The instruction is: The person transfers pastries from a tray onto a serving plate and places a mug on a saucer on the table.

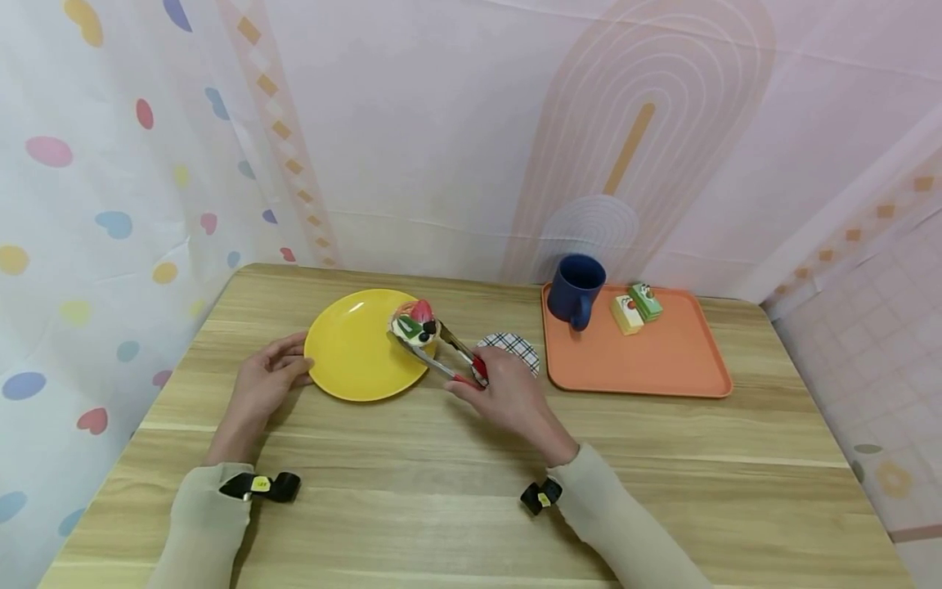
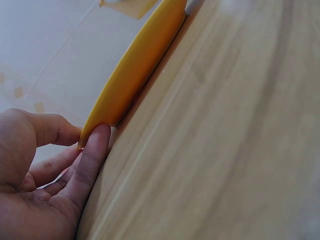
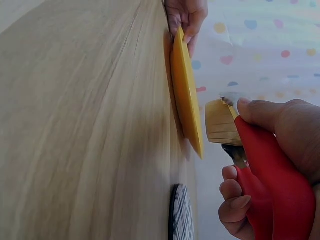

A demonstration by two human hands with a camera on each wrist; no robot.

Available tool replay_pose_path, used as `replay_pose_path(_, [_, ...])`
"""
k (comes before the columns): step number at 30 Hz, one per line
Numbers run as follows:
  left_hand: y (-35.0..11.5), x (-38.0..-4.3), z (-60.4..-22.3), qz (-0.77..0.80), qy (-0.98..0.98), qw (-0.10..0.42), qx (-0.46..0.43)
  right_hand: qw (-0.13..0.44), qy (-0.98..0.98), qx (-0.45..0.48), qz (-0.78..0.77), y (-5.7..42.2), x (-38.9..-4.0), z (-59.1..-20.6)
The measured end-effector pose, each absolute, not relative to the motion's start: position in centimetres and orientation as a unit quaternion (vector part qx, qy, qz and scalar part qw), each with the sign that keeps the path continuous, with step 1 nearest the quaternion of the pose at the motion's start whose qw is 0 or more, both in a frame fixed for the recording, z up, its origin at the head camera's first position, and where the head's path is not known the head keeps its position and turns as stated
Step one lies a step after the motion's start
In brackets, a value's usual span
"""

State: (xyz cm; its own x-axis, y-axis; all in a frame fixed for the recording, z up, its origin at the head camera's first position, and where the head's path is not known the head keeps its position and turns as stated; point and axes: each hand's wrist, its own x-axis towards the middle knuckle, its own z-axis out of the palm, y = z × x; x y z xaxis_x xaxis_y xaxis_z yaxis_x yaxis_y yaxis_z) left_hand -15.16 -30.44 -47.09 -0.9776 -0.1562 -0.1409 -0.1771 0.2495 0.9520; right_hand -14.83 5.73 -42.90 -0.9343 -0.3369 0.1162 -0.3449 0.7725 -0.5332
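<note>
My left hand pinches the near-left rim of a round yellow plate. In the left wrist view the thumb is on one side of the rim and a finger on the other. My right hand grips tongs by their red handles. Between the tong tips is a fruit tart topped with strawberry, green slices and dark berries. It overlaps the plate's right side in the head view; the right wrist view shows a gap between its pale cup and the plate.
A round checked coaster lies partly behind my right hand. To the right, an orange tray carries a dark blue mug, a yellow cake piece and a green one. Patterned cloth hangs behind the wooden table.
</note>
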Motion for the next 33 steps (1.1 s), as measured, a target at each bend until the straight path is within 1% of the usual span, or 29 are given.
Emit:
replay_pose_path(19, [-31.0,-15.1,-47.3,0.597,0.794,0.020,-0.111,-0.012,-0.934,0.201,0.296,2.7,-16.2,-42.7])
replay_pose_path(26, [-30.8,-15.3,-47.4,0.597,0.794,0.021,-0.112,-0.005,-0.936,0.208,0.283,1.9,-16.8,-42.7])
replay_pose_path(33, [-30.6,-15.4,-47.4,0.595,0.796,0.023,-0.110,-0.026,-0.937,0.206,0.280,1.0,-17.4,-42.6])
